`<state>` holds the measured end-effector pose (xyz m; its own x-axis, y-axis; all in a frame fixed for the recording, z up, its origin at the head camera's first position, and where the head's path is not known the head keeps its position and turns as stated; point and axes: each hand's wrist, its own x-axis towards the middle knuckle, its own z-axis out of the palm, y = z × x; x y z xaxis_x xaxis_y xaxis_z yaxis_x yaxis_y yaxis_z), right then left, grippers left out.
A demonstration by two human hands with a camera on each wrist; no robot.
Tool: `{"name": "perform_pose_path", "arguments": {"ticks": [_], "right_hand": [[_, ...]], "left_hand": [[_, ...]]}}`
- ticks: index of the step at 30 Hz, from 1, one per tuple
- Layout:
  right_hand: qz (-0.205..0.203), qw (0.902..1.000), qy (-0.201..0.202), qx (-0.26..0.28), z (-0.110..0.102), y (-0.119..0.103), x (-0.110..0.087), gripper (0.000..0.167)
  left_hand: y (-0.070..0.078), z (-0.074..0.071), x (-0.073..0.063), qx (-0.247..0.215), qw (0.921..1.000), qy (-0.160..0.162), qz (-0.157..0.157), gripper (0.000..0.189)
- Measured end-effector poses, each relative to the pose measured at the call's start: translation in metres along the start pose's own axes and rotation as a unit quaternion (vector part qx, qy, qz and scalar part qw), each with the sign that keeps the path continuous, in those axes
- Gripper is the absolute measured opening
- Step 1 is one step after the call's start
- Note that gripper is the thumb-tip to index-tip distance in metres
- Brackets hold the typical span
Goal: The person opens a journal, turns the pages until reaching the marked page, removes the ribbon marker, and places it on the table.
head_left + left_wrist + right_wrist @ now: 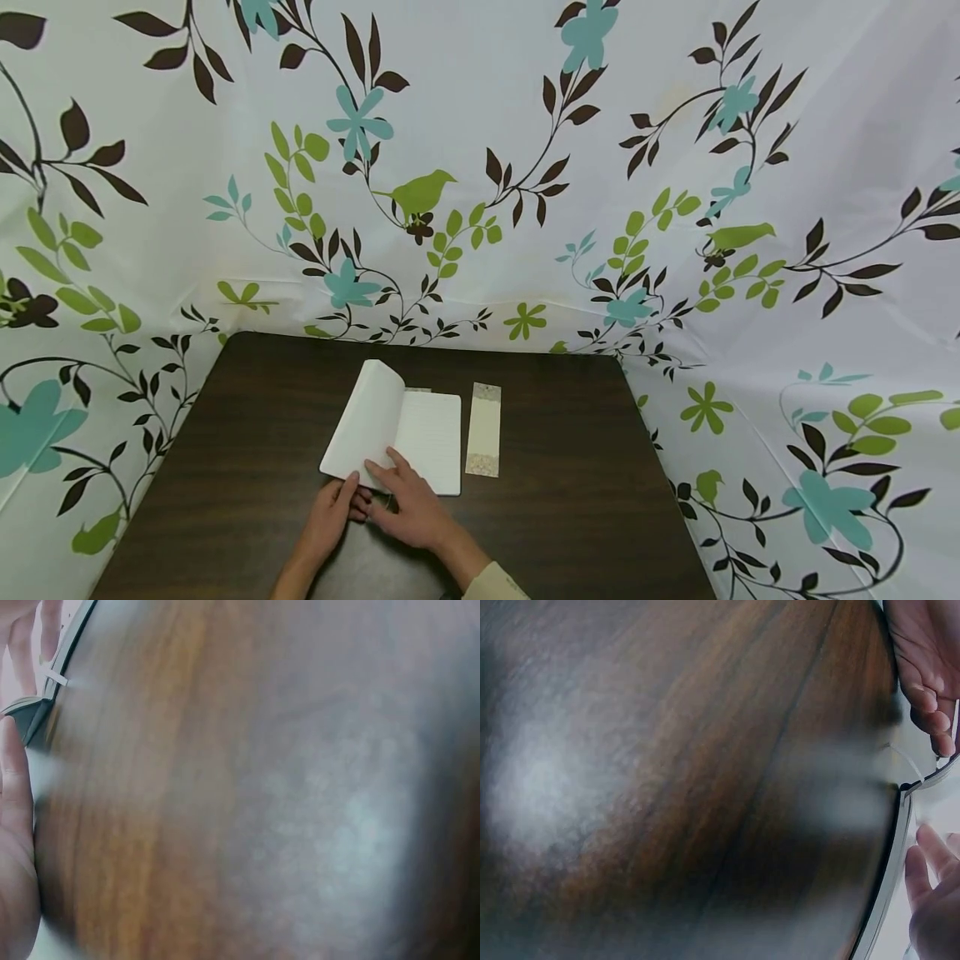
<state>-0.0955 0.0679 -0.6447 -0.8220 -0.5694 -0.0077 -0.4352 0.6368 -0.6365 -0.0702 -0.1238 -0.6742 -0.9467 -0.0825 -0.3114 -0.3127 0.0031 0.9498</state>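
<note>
A notebook (429, 442) lies open on the dark table, its lined right page flat and its blank left leaves (365, 421) raised in a curve. My left hand (330, 510) pinches the lower edge of those leaves; in the right wrist view this left hand (934, 667) has bent fingers by the paper. Across the lower middle, near the spine, my right hand (412, 506) rests with its fingers extended over the pages. The left wrist view shows the dark cover edge (75, 634) and a thin white ribbon (56, 676) sticking out at the spine.
To the notebook's right lies a beige paper strip (483, 429) with patterned ends. The end of another pale strip (417, 389) shows at the notebook's top edge. A white sheet (480, 167) printed with leaves, birds and flowers hangs around the wood-grain table (570, 467).
</note>
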Motion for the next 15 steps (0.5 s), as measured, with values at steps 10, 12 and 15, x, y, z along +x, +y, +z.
{"name": "perform_pose_path", "arguments": {"ticks": [10,12,15], "right_hand": [[0.032,0.9987,0.008,-0.038,-0.014,0.012,-0.004,0.067],[0.037,0.9978,0.015,-0.052,-0.017,0.018,-0.005,0.063],[0.033,0.9957,0.032,-0.080,-0.023,0.028,-0.007,0.059]], "left_hand": [[0.002,0.000,-0.001,0.002,0.9999,0.011,-0.004,0.054],[0.002,0.000,-0.001,0.004,0.9999,0.012,0.001,0.053],[0.002,0.000,-0.002,0.005,0.9999,0.015,0.003,0.052]]}}
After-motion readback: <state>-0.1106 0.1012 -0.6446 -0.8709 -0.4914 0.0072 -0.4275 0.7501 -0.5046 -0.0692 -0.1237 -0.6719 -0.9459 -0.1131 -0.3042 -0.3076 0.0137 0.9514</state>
